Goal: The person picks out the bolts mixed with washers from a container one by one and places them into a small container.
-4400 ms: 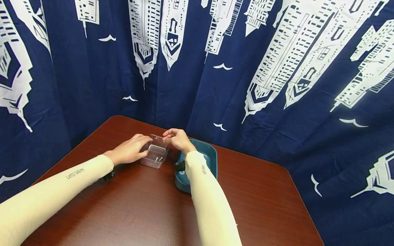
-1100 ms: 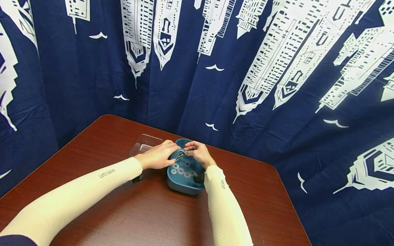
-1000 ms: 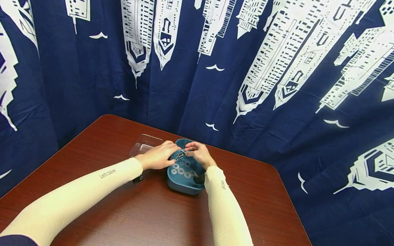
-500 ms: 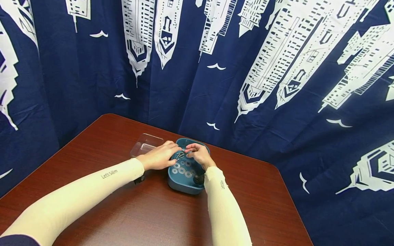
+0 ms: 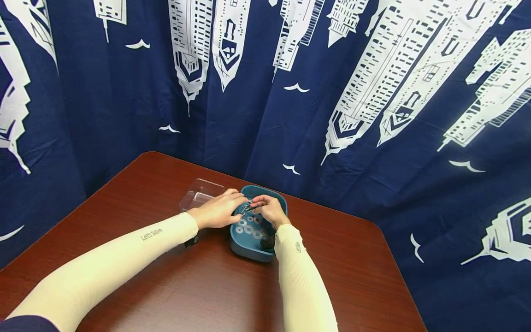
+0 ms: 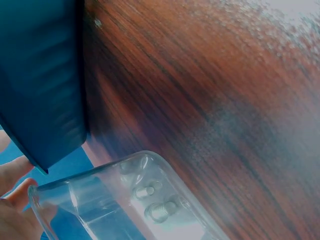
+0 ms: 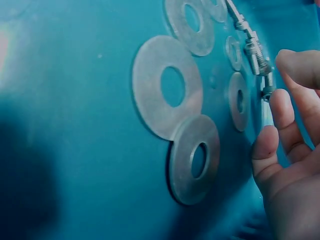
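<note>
A blue tray [image 5: 250,252] holds several flat washers [image 7: 150,85] and a small heap of metal screws [image 7: 255,57]. My left hand [image 5: 220,210] reaches over the tray's left side, its fingers near the screws; in the left wrist view only part of its fingers [image 6: 12,175] shows past the tray wall. Inside the tray, my right hand [image 5: 269,212] has loosely bent fingers beside the screws. Its thumb and fingertips stand apart in the right wrist view, close to one screw head; whether they touch it is unclear.
A clear plastic container [image 5: 204,188] stands left of the tray, partly behind my left hand, with small metal pieces [image 6: 160,212] in it. The brown table [image 5: 195,286] ends at a blue patterned curtain [image 5: 249,138].
About four seconds ago both hands were at the clear container; they have since moved right to the tray. Over the last second they stay almost still, with small finger movements near the screws.
</note>
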Action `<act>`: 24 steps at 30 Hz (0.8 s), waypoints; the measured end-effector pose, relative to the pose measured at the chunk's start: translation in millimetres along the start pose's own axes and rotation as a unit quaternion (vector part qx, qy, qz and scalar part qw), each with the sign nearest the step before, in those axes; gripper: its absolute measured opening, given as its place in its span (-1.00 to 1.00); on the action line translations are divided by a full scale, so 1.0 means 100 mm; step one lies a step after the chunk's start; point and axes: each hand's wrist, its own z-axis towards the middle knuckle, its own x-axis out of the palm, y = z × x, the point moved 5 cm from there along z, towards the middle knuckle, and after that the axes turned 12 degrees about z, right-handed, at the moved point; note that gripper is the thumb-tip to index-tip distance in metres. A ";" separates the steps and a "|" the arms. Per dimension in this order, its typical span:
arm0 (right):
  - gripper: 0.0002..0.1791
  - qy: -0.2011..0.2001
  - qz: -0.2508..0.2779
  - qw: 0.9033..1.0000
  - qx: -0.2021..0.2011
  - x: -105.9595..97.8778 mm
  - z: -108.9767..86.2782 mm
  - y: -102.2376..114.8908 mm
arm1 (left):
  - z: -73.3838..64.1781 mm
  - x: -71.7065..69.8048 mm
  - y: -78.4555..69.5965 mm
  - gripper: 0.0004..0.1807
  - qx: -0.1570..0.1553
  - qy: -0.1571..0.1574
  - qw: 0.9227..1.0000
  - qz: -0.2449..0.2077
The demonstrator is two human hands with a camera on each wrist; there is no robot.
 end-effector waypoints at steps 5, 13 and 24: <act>-0.62 -0.009 0.001 1.000 0.000 0.00 0.04 -0.03 | 0.00 0.00 0.00 -0.44 -0.001 0.000 1.000 -0.007; -0.69 -0.042 0.001 0.999 -0.008 0.02 0.09 -0.07 | -0.01 -0.03 0.00 -0.44 0.000 0.003 1.000 -0.003; -0.74 -0.062 -0.007 0.998 -0.012 0.02 0.09 -0.08 | 0.01 0.01 0.01 -0.44 -0.003 0.004 1.000 0.002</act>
